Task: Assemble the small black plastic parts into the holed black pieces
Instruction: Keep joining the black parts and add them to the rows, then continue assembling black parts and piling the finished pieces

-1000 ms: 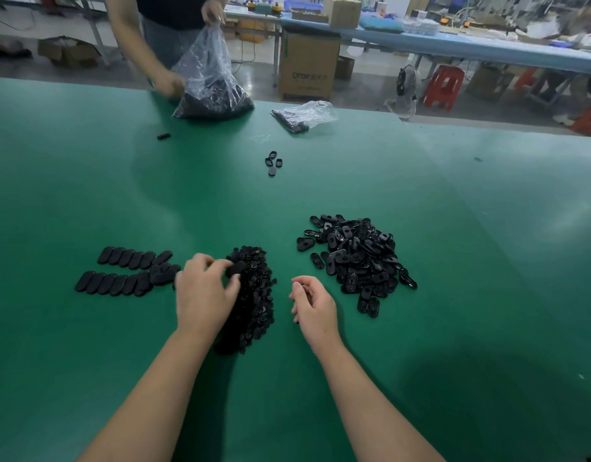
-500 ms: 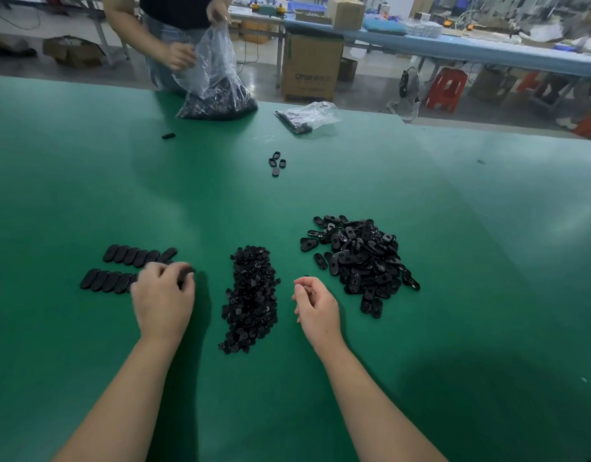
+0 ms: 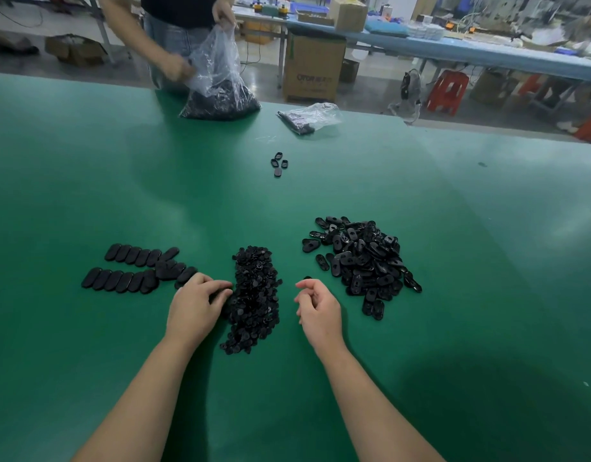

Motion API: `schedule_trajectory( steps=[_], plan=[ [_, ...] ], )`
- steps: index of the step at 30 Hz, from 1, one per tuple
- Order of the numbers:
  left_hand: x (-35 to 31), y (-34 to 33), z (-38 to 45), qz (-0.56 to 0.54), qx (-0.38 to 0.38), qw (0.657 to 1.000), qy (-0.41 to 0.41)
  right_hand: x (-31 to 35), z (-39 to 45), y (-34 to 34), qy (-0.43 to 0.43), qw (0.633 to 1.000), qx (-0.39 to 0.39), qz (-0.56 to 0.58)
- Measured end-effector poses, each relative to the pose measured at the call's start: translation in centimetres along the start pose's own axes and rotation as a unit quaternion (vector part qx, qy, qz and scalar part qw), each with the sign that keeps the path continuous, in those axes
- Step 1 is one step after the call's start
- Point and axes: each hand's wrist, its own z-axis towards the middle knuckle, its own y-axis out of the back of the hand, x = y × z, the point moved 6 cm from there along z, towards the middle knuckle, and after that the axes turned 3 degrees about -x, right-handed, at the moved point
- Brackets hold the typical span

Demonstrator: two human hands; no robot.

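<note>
Left hand (image 3: 195, 308) digs curled fingers (image 3: 217, 288) into the near edge of the small-parts heap (image 3: 254, 298) on the green table (image 3: 87, 195); whether they pinch one, can't tell. Right hand (image 3: 319, 311) hangs loosely curled, holding nothing, between that heap and the glossy holed pieces (image 3: 364, 261) just beyond. Finished rows (image 3: 134, 271) lie beyond the left fingers; far off, another person holds a plastic bag (image 3: 217, 78).

L hand (image 3: 195, 306) moved from finished rows (image 3: 134, 271) back to small-parts pile (image 3: 254, 295).

On the table (image 3: 87, 181), small parts (image 3: 254, 295) lie between finished rows (image 3: 134, 271) left and holed pieces (image 3: 361, 261) right.
</note>
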Motion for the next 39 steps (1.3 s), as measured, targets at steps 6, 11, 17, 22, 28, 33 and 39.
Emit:
schedule_trajectory(
  steps=[6, 11, 17, 22, 28, 33, 39],
  plan=[
    [-0.1, 0.0, -0.3, 0.013, -0.033, 0.999, -0.013, 0.5, -0.3, 0.6, 0.063, 0.989, -0.111, -0.080],
    [-0.4, 0.1, -0.5, 0.014, -0.038, 0.998, -0.045, 0.8, -0.4, 0.6, 0.082, 0.941, -0.153, -0.290],
    [-0.3, 0.1, -0.5, 0.009, -0.036, 0.999, -0.029, 0.6, -0.1, -0.1, 0.080, 0.922, -0.104, -0.365],
    [-0.2, 0.0, -0.6, 0.010, -0.035, 0.999, -0.012, 0.7, -0.2, 0.3, 0.085, 0.926, -0.127, -0.344],
    [-0.1, 0.1, -0.7, 0.003, -0.026, 1.000, -0.014, 0.5, -0.1, 0.1, 0.067, 0.915, -0.117, -0.381],
    [-0.2, 0.1, -0.6, -0.003, -0.022, 1.000, -0.021, 0.5, 0.0, 0.4, 0.067, 0.933, -0.118, -0.334],
    [0.3, 0.3, -0.4, -0.070, -0.020, 0.997, 0.013, 0.5, 0.2, 0.0, 0.093, 0.951, -0.094, -0.279]
  ],
)
